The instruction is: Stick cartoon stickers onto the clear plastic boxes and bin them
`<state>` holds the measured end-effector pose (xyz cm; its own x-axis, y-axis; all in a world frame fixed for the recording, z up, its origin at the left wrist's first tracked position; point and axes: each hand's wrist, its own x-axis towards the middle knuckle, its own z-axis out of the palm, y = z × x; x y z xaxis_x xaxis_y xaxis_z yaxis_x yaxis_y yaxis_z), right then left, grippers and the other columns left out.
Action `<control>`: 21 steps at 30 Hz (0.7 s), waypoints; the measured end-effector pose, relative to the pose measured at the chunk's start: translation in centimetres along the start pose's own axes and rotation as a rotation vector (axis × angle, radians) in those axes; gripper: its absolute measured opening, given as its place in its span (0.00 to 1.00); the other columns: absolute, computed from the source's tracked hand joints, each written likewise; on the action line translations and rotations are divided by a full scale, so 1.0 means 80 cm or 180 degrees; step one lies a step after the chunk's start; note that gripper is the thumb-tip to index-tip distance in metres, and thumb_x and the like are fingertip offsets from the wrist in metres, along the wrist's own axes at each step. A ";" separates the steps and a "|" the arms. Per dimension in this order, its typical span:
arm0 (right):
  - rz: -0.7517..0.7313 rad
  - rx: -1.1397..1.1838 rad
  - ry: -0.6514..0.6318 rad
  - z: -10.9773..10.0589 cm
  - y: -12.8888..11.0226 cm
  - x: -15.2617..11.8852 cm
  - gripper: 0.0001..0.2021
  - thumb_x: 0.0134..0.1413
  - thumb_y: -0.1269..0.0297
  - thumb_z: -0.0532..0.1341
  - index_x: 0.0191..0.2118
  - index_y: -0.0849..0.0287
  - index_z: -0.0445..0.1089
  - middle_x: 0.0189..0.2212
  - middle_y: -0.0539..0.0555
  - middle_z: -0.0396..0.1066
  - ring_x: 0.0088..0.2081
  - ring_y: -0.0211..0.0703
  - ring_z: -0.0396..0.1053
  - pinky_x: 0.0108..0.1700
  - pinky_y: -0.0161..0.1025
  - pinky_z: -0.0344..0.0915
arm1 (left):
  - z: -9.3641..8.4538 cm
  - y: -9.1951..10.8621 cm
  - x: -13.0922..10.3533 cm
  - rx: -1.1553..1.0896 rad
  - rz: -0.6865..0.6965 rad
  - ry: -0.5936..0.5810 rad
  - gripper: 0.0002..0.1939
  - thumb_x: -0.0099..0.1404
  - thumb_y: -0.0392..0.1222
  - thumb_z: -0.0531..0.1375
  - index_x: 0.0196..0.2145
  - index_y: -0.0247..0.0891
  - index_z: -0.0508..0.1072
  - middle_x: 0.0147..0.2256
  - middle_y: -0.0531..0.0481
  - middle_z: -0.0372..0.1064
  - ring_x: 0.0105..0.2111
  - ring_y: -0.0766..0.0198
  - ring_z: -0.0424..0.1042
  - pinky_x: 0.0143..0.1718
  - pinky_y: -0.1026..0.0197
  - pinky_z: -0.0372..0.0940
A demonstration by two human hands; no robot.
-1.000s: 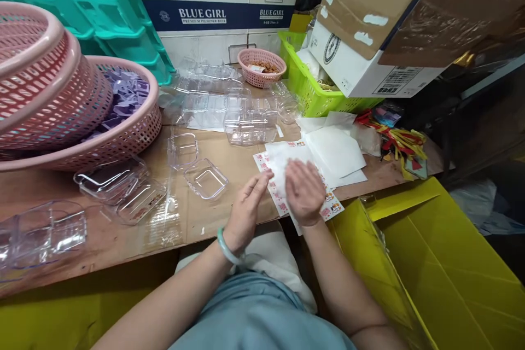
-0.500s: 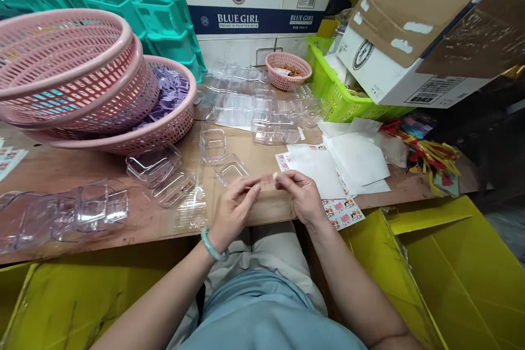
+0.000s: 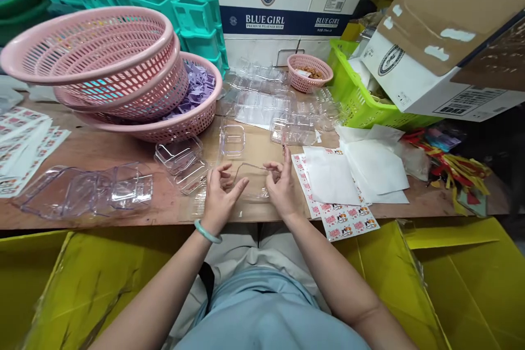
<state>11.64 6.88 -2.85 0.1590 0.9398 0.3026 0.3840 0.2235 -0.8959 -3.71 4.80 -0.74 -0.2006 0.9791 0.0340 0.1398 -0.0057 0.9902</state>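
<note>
A clear plastic box (image 3: 255,192) lies between my two hands at the front of the table. Curled fingers of my left hand (image 3: 220,194), which has a pale green bangle at the wrist, are at the box's left edge, with the thumb reaching over it. My right hand (image 3: 280,188) pinches the right edge between thumb and bent fingers. Its index finger points up, and a small pinkish piece (image 3: 284,140) seems to sit on the tip, too faint to name. Right of it lie sticker sheets (image 3: 343,220) printed with cats, partly under white paper (image 3: 330,176).
More clear boxes lie left (image 3: 92,191) and behind (image 3: 287,127). Pink baskets (image 3: 164,130) with purple pieces stand back left, and a small pink basket (image 3: 308,86) at the back. A green crate (image 3: 365,109) and a tilted carton (image 3: 422,87) stand right. Yellow boxes (image 3: 135,284) flank my legs.
My hands have moved apart from a small piece they pinched together, down to the clear box. My right index finger has lifted. The view has swung left.
</note>
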 end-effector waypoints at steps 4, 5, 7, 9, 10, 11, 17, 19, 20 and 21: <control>-0.1151 -0.0371 0.0073 -0.014 -0.004 0.005 0.36 0.57 0.77 0.51 0.68 0.47 0.39 0.42 0.55 0.74 0.44 0.43 0.72 0.49 0.44 0.68 | -0.011 0.010 0.018 -0.1075 -0.0936 -0.1494 0.27 0.59 0.51 0.63 0.54 0.42 0.64 0.55 0.41 0.63 0.53 0.54 0.65 0.50 0.56 0.63; -0.1340 -0.0440 0.0066 -0.019 -0.004 0.005 0.36 0.58 0.77 0.52 0.68 0.46 0.38 0.43 0.55 0.73 0.45 0.44 0.71 0.49 0.45 0.67 | -0.013 0.011 0.020 -0.1213 -0.0991 -0.1832 0.25 0.61 0.50 0.62 0.54 0.42 0.65 0.55 0.41 0.64 0.53 0.54 0.66 0.50 0.55 0.63; -0.1406 -0.0437 -0.0092 -0.029 -0.007 0.000 0.38 0.58 0.76 0.53 0.68 0.45 0.35 0.47 0.56 0.72 0.47 0.44 0.71 0.49 0.45 0.68 | -0.015 0.011 0.019 -0.1177 -0.0800 -0.2056 0.24 0.61 0.49 0.62 0.53 0.42 0.66 0.54 0.42 0.65 0.52 0.54 0.68 0.50 0.55 0.63; -0.1090 -0.0254 -0.0334 -0.040 -0.013 -0.007 0.42 0.57 0.72 0.58 0.68 0.46 0.31 0.53 0.59 0.68 0.51 0.46 0.68 0.47 0.45 0.69 | -0.016 0.009 0.016 -0.0871 -0.0480 -0.1839 0.22 0.59 0.46 0.64 0.50 0.41 0.70 0.52 0.44 0.67 0.50 0.56 0.68 0.52 0.57 0.62; -0.0866 -0.0139 -0.0416 -0.045 -0.017 -0.012 0.45 0.55 0.69 0.61 0.68 0.47 0.30 0.56 0.60 0.64 0.53 0.47 0.66 0.47 0.44 0.69 | -0.016 0.007 0.014 -0.0713 -0.0357 -0.1707 0.21 0.58 0.46 0.65 0.49 0.40 0.71 0.49 0.44 0.69 0.49 0.56 0.68 0.52 0.57 0.61; -0.0661 -0.0036 -0.0450 -0.050 -0.020 -0.018 0.47 0.52 0.66 0.64 0.68 0.48 0.31 0.59 0.61 0.61 0.55 0.48 0.64 0.46 0.44 0.70 | -0.017 0.005 0.012 -0.0575 -0.0273 -0.1601 0.20 0.57 0.45 0.65 0.47 0.40 0.72 0.47 0.45 0.70 0.49 0.57 0.68 0.53 0.58 0.61; -0.0699 -0.0193 -0.0103 -0.053 -0.030 -0.037 0.38 0.56 0.66 0.62 0.67 0.44 0.41 0.52 0.58 0.65 0.48 0.46 0.68 0.47 0.45 0.70 | -0.017 -0.004 -0.006 -0.1133 -0.0657 -0.1797 0.33 0.51 0.41 0.70 0.54 0.45 0.67 0.55 0.43 0.63 0.52 0.53 0.66 0.47 0.57 0.67; -0.0956 -0.0333 -0.0052 -0.050 -0.029 -0.032 0.35 0.58 0.69 0.59 0.66 0.43 0.43 0.48 0.56 0.68 0.45 0.45 0.69 0.48 0.47 0.69 | -0.017 -0.001 -0.009 -0.1517 -0.0864 -0.1912 0.31 0.54 0.43 0.68 0.55 0.46 0.66 0.58 0.43 0.60 0.54 0.52 0.65 0.44 0.58 0.69; -0.1013 -0.0352 -0.0089 -0.050 -0.030 -0.028 0.35 0.58 0.69 0.59 0.66 0.42 0.43 0.46 0.55 0.68 0.44 0.45 0.69 0.48 0.47 0.69 | -0.016 0.000 -0.008 -0.1594 -0.0876 -0.1862 0.27 0.57 0.45 0.66 0.54 0.45 0.67 0.58 0.43 0.60 0.54 0.52 0.65 0.43 0.58 0.70; -0.1009 -0.0333 -0.0152 -0.051 -0.032 -0.024 0.36 0.58 0.68 0.60 0.66 0.43 0.44 0.46 0.55 0.68 0.44 0.45 0.69 0.48 0.47 0.69 | -0.016 0.002 -0.007 -0.1583 -0.0813 -0.1756 0.23 0.60 0.46 0.63 0.53 0.45 0.68 0.58 0.43 0.60 0.55 0.52 0.64 0.44 0.58 0.69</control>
<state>14.07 3.42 0.23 -0.0253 0.8394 0.5430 0.4992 0.4812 -0.7206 -4.81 3.95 -0.43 0.3607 0.9211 -0.1462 -0.3224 0.2703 0.9072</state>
